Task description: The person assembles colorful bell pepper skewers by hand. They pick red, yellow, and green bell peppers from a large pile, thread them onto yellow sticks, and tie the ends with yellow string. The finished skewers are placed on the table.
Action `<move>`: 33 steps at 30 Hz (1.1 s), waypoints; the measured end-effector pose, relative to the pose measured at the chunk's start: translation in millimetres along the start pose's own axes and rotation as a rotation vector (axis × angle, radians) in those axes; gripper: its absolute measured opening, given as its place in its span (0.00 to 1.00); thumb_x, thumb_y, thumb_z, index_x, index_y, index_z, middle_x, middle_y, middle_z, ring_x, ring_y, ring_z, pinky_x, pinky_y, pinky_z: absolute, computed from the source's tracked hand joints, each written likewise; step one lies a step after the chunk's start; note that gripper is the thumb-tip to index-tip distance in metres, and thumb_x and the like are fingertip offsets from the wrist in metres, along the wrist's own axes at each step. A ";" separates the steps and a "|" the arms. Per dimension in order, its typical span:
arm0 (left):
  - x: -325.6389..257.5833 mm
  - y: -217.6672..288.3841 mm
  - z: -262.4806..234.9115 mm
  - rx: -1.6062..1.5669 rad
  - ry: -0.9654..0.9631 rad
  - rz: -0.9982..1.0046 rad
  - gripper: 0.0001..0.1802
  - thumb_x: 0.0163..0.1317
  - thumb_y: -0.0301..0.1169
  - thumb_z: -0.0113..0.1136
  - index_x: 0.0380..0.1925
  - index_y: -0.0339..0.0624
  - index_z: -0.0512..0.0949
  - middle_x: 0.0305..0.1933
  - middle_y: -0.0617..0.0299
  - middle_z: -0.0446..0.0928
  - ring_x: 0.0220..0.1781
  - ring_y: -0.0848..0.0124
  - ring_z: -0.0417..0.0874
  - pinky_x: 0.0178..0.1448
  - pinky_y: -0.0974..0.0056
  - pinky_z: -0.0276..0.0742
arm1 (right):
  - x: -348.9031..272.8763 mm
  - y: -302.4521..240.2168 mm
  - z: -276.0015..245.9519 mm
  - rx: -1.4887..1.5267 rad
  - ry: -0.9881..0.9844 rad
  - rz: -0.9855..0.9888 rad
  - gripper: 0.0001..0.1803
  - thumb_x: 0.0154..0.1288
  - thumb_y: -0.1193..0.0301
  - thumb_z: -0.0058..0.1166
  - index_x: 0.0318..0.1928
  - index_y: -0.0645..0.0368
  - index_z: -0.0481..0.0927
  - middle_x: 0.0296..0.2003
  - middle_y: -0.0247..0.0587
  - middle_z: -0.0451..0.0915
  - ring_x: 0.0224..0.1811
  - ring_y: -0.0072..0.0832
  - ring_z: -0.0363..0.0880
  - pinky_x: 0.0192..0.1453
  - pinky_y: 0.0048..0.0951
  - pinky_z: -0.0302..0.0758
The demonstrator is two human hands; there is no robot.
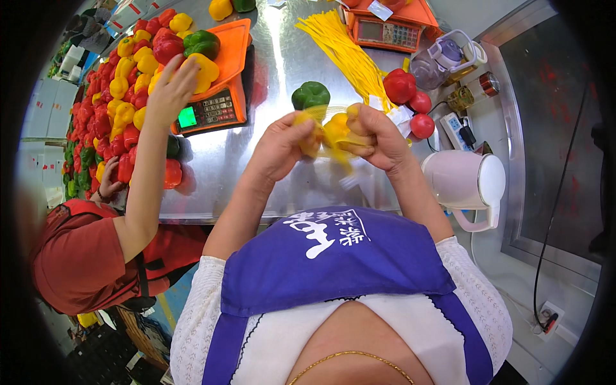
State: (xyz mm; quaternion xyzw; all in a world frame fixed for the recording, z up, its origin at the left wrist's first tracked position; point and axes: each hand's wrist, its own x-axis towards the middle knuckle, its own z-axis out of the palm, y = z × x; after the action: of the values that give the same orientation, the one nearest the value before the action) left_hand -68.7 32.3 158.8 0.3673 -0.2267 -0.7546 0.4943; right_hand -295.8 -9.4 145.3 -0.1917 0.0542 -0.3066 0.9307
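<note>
Both my hands are raised over the metal table, closed on a yellow net bag (341,153) that is blurred by motion. My left hand (282,146) pinches one side of it, and my right hand (384,138) grips the other with curled fingers. A pale tag hangs blurred below the net. Between and just beyond my hands shows a yellow bell pepper (337,124), partly covered; whether it lies inside the net I cannot tell. Past my left fingers sits a green bell pepper (310,95). A bundle of yellow net bags (346,54) lies farther back.
At left, a co-worker's hand (174,86) reaches by peppers on an orange scale (231,74), beside a large pepper heap (102,122). Rightward stand red peppers (399,86), a purple-lidded bottle (431,67), a power strip (457,131) and a pale kettle (455,179). Another scale (388,33) stands behind.
</note>
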 end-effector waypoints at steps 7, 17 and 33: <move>-2.2 8.1 0.2 -0.237 -0.321 -0.059 0.12 0.68 0.32 0.56 0.49 0.42 0.72 0.37 0.66 0.75 0.31 0.80 0.74 0.34 0.71 0.74 | 6.4 4.1 3.6 -0.588 0.429 -0.125 0.07 0.70 0.67 0.54 0.42 0.57 0.76 0.32 0.29 0.77 0.30 0.16 0.73 0.33 0.18 0.71; -2.1 -2.3 -3.6 -0.010 -0.039 0.010 0.10 0.69 0.31 0.55 0.47 0.40 0.76 0.41 0.60 0.80 0.41 0.71 0.80 0.49 0.62 0.79 | 0.7 8.1 7.7 -0.205 0.256 0.007 0.07 0.72 0.67 0.50 0.44 0.55 0.73 0.24 0.23 0.67 0.19 0.12 0.60 0.20 0.17 0.55; -18.8 -26.1 -16.4 0.218 -0.148 -0.302 0.11 0.64 0.31 0.62 0.44 0.41 0.77 0.26 0.72 0.71 0.21 0.82 0.62 0.25 0.73 0.59 | -5.3 22.0 1.8 -0.099 0.264 -0.064 0.17 0.69 0.69 0.52 0.56 0.57 0.69 0.51 0.39 0.76 0.53 0.31 0.78 0.59 0.35 0.76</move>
State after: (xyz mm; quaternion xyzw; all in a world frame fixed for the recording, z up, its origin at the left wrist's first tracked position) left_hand -66.5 60.4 136.3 0.3920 -0.2850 -0.8160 0.3151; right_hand -287.6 10.6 138.3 -0.1972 0.1849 -0.3558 0.8946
